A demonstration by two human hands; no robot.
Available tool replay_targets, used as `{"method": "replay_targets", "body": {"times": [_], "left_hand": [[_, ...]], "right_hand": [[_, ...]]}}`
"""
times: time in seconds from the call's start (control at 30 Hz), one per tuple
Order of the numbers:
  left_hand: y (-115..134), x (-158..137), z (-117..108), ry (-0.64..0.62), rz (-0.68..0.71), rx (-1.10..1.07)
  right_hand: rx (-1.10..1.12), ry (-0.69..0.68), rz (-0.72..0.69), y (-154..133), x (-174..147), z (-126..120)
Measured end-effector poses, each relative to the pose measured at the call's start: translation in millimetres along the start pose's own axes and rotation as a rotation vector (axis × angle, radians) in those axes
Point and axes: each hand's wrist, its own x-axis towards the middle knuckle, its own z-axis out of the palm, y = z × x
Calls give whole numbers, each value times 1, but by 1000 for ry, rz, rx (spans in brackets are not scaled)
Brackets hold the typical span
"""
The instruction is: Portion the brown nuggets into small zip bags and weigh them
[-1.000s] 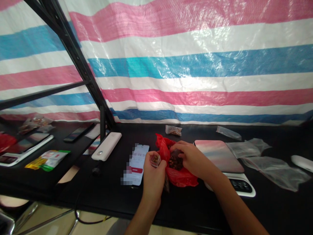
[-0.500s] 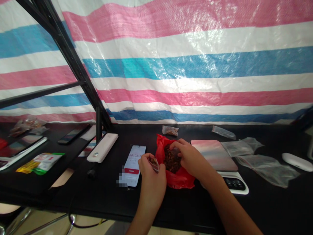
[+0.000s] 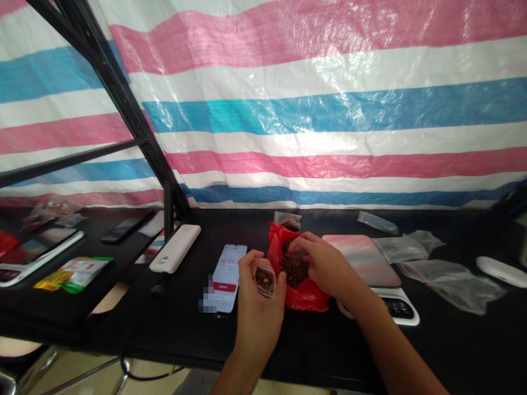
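I have two hands in view from here, each on one bag. My left hand [image 3: 260,312] is clamped on one small clear bag [image 3: 264,277], its mouth up, with brown bits inside too small for me to count. My right hand [image 3: 325,266] has its fingers down in one red bag [image 3: 307,297], among a heap of loose brown pieces [image 3: 294,274]; I cannot tell whether those fingertips are together or apart. The red bag sits open between the two hands.

Beyond it from my grip lies one filled packet [image 3: 288,220]. Just left of my left hand is one lit phone [image 3: 225,269], and farther left one white power bank [image 3: 176,248]. Beside my right hand, partly behind the wrist, I see one white scale [image 3: 362,258]. Right of that I count at least three flat clear bags [image 3: 453,282], then one white oblong case [image 3: 500,270].
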Motion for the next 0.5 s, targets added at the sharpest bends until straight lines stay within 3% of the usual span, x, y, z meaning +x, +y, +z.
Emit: {"method": "replay_targets", "body": {"times": [0.1, 0.23, 0.4, 0.5], "left_hand": [[-7, 1, 1, 5, -8, 24], [-15, -7, -2, 105, -140, 89], [-17, -18, -3, -104, -161, 82], [-9, -14, -6, -17, -113, 42]], "right_hand": [[-23, 16, 23, -2, -1, -4], [-47, -13, -20, -2, -4, -11], [-8, -35, -34, 2, -6, -6], [-2, 22, -43, 2, -6, -5]]}}
